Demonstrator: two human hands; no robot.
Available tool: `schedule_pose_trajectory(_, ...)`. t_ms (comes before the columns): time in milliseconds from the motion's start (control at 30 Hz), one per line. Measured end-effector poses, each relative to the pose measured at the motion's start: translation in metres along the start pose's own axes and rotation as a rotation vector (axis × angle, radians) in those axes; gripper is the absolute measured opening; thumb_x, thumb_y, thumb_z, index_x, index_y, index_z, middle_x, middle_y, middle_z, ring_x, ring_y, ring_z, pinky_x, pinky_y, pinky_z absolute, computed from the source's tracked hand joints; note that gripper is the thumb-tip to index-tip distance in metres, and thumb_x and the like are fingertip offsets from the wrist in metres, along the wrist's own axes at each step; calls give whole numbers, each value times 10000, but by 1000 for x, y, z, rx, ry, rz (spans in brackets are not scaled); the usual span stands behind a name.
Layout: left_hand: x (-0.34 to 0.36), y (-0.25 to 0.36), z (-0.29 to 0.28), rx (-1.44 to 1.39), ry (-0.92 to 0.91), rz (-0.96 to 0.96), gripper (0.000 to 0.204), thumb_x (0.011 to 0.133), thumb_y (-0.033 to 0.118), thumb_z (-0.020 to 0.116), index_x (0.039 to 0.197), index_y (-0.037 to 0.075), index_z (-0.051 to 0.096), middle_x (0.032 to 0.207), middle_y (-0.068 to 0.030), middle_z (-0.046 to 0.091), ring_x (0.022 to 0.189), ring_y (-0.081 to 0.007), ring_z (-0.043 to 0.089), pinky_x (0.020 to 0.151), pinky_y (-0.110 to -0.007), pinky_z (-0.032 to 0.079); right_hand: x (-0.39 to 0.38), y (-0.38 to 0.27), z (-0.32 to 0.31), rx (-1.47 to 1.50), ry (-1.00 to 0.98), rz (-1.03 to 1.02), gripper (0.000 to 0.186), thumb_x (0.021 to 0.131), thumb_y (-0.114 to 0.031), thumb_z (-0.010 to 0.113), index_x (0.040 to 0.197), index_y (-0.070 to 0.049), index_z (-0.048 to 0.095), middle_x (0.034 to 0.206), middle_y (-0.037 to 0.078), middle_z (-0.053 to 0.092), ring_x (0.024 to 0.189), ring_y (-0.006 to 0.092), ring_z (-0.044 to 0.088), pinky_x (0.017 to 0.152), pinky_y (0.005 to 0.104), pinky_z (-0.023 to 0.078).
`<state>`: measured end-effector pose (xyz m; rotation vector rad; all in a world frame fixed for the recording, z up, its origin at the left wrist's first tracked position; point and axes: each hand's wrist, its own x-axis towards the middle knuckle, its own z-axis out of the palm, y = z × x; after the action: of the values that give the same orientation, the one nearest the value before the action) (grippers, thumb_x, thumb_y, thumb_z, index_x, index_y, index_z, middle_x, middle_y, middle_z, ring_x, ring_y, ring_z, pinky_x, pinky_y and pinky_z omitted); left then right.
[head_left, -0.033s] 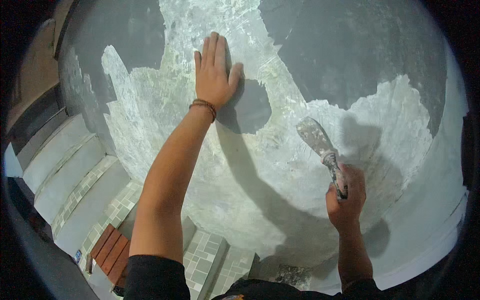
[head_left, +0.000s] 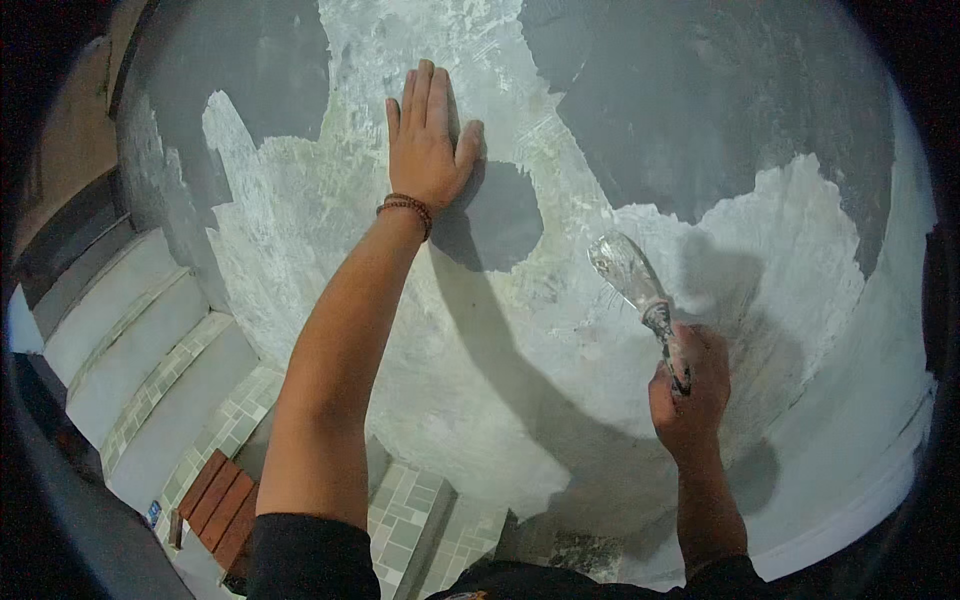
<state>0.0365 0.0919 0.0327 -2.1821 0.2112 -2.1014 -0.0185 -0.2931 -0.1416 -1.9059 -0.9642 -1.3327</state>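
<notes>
My left hand (head_left: 428, 150) lies flat against the wall (head_left: 380, 330), fingers pointing up, a brown beaded bracelet (head_left: 406, 205) on its wrist. Just below and right of it is an island of dark grey coating (head_left: 505, 215). In my right hand (head_left: 697, 385) is a putty-smeared scraper (head_left: 625, 265), its fingers wrapped round the handle. The blade points up and to the left over the pale, scraped area. Whether the blade touches the wall I cannot tell.
Dark grey coating (head_left: 700, 100) with ragged edges covers the upper right; another patch (head_left: 250, 70) covers the upper left. Tiled steps (head_left: 150, 390) run down the left side. A slatted wooden seat (head_left: 218, 505) stands at the lower left. A mottled dark patch (head_left: 585, 552) shows at the bottom.
The scraper and my right hand have shifted very slightly to the left, and the blade catches the light differently. My left hand stays flat on the wall.
</notes>
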Motion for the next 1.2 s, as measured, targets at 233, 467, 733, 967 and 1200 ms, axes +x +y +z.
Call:
schedule_pose_trajectory(233, 8, -13, 9, 24, 41, 42, 794, 970, 498, 515, 1604, 67, 309, 1677, -164, 269, 1555, -374, 219, 1261, -568, 129, 57, 1, 20, -214, -66, -154, 498, 807, 25, 677, 1296, -62, 646, 1121, 173, 611, 898, 271, 679, 692, 356, 577)
schedule_pose_trajectory(467, 9, -13, 11, 56, 74, 66, 796, 939, 491, 547, 1585, 68, 354, 1656, -154, 321, 1544, -348, 262, 1254, -555, 162, 86, -16, 29, -365, -119, -187, 429, 861, -87, 752, 1281, -132, 677, 1065, 126, 629, 773, 226, 682, 615, 343, 573)
schedule_pose_trajectory(733, 8, -17, 11, 12, 75, 74, 783, 925, 442, 577, 1578, 64, 369, 1647, -166, 334, 1538, -357, 275, 1242, -576, 171, 107, -42, 43, -435, -98, -174, 412, 840, -82, 756, 1245, -132, 701, 998, 92, 621, 702, 198, 666, 574, 326, 562)
schedule_pose_trajectory(967, 10, -14, 7, -40, 42, 87, 798, 904, 409, 597, 1566, 26, 369, 1642, -200, 317, 1534, -388, 261, 1227, -612, 166, 110, -64, 41, -496, -121, -142, 409, 848, -73, 745, 1251, -131, 701, 1003, 93, 627, 685, 201, 658, 579, 335, 563)
schedule_pose_trajectory(1200, 20, -40, -6, -68, -3, 288, 746, 921, 396, 604, 1544, 36, 410, 1611, -200, 351, 1482, -407, 324, 1222, -569, 226, 89, -61, 38, -278, -44, -36, 398, 885, -15, 677, 1275, -90, 683, 1017, 124, 623, 660, 198, 630, 548, 303, 520)
